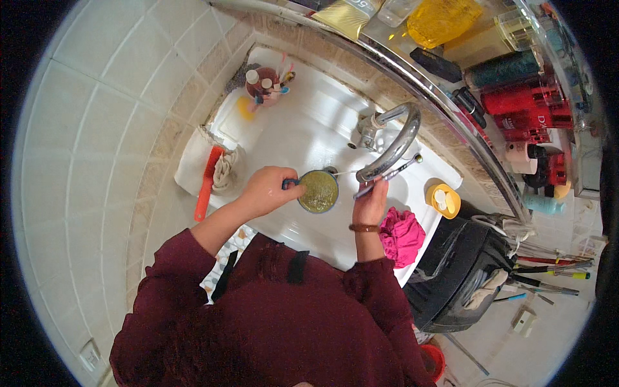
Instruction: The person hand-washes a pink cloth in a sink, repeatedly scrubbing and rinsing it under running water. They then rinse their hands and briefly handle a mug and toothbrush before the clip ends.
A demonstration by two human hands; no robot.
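My left hand (273,191) grips a mug (318,191) with a blue rim by its handle. The mug is held low over the white washbasin (285,130), and bubbles dot the yellow-green inside. My right hand (370,200) is beside the mouth of the curved chrome faucet (411,126), with a slim, dark, shiny stick-like item (404,167) in its fingers. That item may be a toothbrush; the spout hides part of it. A thin stream of water (344,172) runs from the spout towards the drain beside the mug.
An orange-red brush (208,184) and a pale cloth (228,169) lie on the left rim. A cup of toothbrushes (263,84) stands far left. A pink cloth (402,237) and yellow cup (443,200) are at right. Above hangs a chrome-edged shelf (435,92) of toiletries.
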